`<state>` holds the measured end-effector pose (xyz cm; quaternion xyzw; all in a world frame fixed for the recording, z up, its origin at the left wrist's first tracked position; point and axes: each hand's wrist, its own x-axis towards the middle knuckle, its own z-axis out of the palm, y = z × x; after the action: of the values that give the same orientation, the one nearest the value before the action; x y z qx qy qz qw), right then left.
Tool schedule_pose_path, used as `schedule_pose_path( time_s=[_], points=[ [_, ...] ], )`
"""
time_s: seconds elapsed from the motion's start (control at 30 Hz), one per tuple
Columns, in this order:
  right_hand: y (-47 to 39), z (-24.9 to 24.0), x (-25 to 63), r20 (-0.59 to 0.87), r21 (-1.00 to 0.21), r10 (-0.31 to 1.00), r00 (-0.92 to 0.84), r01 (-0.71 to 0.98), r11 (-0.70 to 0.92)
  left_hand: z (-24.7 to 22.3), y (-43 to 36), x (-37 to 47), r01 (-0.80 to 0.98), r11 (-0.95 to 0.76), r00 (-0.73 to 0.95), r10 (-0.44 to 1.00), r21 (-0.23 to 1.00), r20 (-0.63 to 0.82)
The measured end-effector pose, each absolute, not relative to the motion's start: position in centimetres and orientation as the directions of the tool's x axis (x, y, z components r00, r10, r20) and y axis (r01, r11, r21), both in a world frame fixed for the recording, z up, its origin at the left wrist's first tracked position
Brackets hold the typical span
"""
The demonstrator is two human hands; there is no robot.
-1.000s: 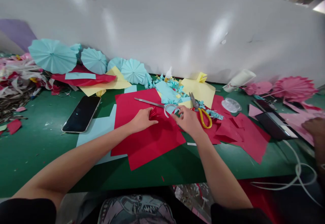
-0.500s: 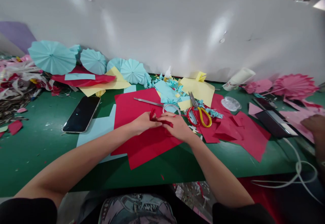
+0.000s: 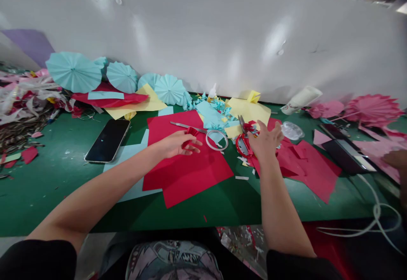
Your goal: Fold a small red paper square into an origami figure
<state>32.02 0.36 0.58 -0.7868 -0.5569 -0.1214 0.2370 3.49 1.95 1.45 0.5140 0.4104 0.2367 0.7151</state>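
Observation:
My left hand (image 3: pixel 178 144) is above the red paper sheet (image 3: pixel 197 178), a small folded piece of red paper (image 3: pixel 191 132) held between thumb and fingers. Its other fingers are loosely extended. My right hand (image 3: pixel 265 141) reaches over the scissors (image 3: pixel 243 144), fingers spread and apparently holding nothing. It hides the yellow handle and part of the small blue paper pieces. A bit of red paper (image 3: pixel 249 126) shows beside its fingertips, near the scissor blades. Between the hands lie a roll of clear tape (image 3: pixel 217 140) and a slim metal strip or blade (image 3: pixel 187 126).
Light blue pleated paper rosettes (image 3: pixel 73 71) stand along the grey wall. A phone (image 3: pixel 108 140) lies to the left, beside light blue paper (image 3: pixel 135 157). Rightward are more red paper (image 3: pixel 313 165), a clear plastic spool (image 3: pixel 291 131), a paper cup (image 3: pixel 300 100) and another person's hand (image 3: pixel 396 159).
My right hand has left my left hand, moved right to the scissors and spread its fingers. My left hand stays over the red sheet with the folded red paper. The view shifted slightly.

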Motion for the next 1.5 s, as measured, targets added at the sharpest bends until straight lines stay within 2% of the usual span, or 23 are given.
schedule_pose_path(
  time_s=[0.1,0.17,0.27,0.37,0.5,0.63,0.7,0.77,0.87,0.97,1.07,1.17,1.3,1.4,1.5],
  points=[
    [0.2,0.1,30.9,0.494,-0.273,0.771,0.402,0.914,-0.301,1.6,3.5,2.5,0.143,0.295,0.452,0.83,0.945,-0.327],
    [0.0,0.0,29.5,0.588,-0.232,0.73,0.349,0.937,-0.26,1.7,4.7,1.5,0.208,0.235,0.352,0.888,0.949,-0.297],
    [-0.2,-0.4,27.4,0.612,-0.123,0.769,0.185,0.983,-0.138,1.5,6.4,-0.3,0.357,0.15,0.192,0.954,0.922,-0.229],
    [-0.5,-1.1,25.5,0.584,-0.05,0.811,0.029,0.999,0.0,1.4,7.5,-2.2,0.539,0.073,0.078,0.988,0.839,-0.136],
    [-0.9,-1.9,23.1,0.515,-0.01,0.849,-0.117,0.99,0.142,1.3,8.0,-3.6,0.777,0.024,-0.031,1.0,0.629,0.001],
    [-0.9,-2.5,20.9,0.43,0.043,0.843,-0.324,0.94,0.339,1.4,7.6,-3.4,0.899,-0.098,0.066,0.994,0.426,0.088],
    [-0.7,-2.9,20.0,0.353,0.039,0.827,-0.439,0.89,0.455,1.4,7.3,-3.0,0.923,-0.181,0.163,0.983,0.338,0.08],
    [-0.3,-3.3,19.2,0.306,0.001,0.826,-0.473,0.868,0.497,1.3,7.1,-2.8,0.932,-0.252,0.252,0.967,0.259,0.033],
    [0.3,-3.8,18.2,0.259,-0.094,0.857,-0.445,0.872,0.481,1.2,6.8,-2.9,0.941,-0.299,0.311,0.949,0.156,-0.058],
    [0.7,-4.0,17.6,0.177,-0.159,0.904,-0.39,0.895,0.418,1.1,6.9,-3.2,0.955,-0.285,0.294,0.945,0.08,-0.141],
    [0.9,-3.8,17.7,0.154,-0.133,0.934,-0.321,0.93,0.342,0.9,7.1,-3.4,0.976,-0.218,0.216,0.96,0.011,-0.179],
    [1.0,-3.6,18.0,0.175,-0.083,0.952,-0.251,0.96,0.268,0.7,7.0,-3.4,0.993,-0.099,0.088,0.984,-0.064,-0.156],
    [1.0,-3.4,18.6,0.209,-0.053,0.964,-0.164,0.983,0.178,1.0,6.3,-3.2,0.992,-0.061,0.054,0.997,-0.113,-0.061],
    [0.9,-3.4,18.7,0.259,-0.064,0.958,-0.125,0.987,0.146,1.3,6.1,-2.9,0.976,-0.202,0.198,0.978,-0.079,-0.059],
    [0.6,-3.3,18.8,0.29,-0.092,0.926,-0.24,0.957,0.277,1.2,6.5,-2.9,0.93,-0.366,0.363,0.922,0.0,-0.135]
  ],
)
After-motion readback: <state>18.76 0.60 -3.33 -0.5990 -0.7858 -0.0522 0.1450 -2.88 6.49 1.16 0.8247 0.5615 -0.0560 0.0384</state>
